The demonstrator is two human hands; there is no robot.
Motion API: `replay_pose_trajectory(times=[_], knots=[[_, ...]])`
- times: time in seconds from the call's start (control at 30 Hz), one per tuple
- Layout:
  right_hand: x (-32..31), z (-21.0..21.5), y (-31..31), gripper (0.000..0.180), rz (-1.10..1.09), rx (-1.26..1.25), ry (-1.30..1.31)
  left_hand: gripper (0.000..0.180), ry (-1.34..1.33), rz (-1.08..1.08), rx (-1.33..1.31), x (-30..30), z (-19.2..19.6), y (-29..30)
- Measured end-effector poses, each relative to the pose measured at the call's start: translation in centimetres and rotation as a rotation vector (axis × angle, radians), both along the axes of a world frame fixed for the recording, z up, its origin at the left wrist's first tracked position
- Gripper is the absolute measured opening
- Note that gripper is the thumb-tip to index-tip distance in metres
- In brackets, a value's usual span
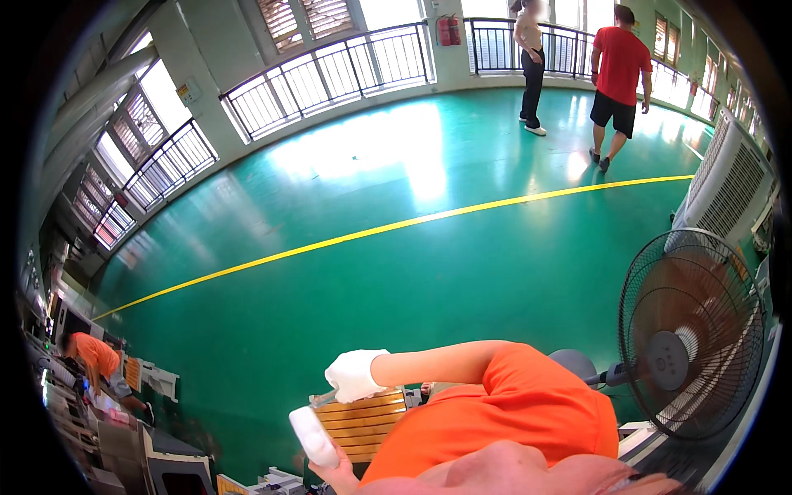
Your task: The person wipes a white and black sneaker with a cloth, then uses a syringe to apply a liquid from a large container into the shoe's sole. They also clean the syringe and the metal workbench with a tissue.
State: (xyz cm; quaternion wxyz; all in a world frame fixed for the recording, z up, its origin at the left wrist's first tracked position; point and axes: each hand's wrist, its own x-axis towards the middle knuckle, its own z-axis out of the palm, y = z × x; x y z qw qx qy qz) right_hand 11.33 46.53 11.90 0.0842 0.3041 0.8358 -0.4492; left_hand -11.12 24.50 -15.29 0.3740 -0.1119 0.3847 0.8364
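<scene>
My right hand [355,375], in a white glove, reaches out from the orange sleeve with its fingers curled closed. It grips a thin grey tool [325,399], whose exact kind I cannot make out. The tool's tip meets the top end of a white, rounded, oblong object [313,437]. Bare fingers of my left hand [338,474] hold this object from below, near the lower edge. Most of the left hand and its forearm are hidden. What the white object is, I cannot tell.
Beneath my hands lies a yellow slatted surface [367,425]. A black caged fan [691,334] and a pale air cooler [726,181] stand right. Two people [619,74] are beyond the yellow floor line [396,224]. Another person in orange [97,356] bends over equipment at left.
</scene>
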Motion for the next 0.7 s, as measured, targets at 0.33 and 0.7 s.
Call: replay_pose_trajectory(times=[0.33, 0.7], knots=[[-0.2, -4.2, 0.7, 0.028, -0.190, -0.609, 0.377, 0.044, -0.041, 0.059, -0.047, -1.6, -0.6, -1.0], [-0.3, -4.8, 1.8, 0.035, -0.254, -0.900, 0.428, 0.042, -0.103, 0.074, -0.049, -0.3, -1.3, -0.6]])
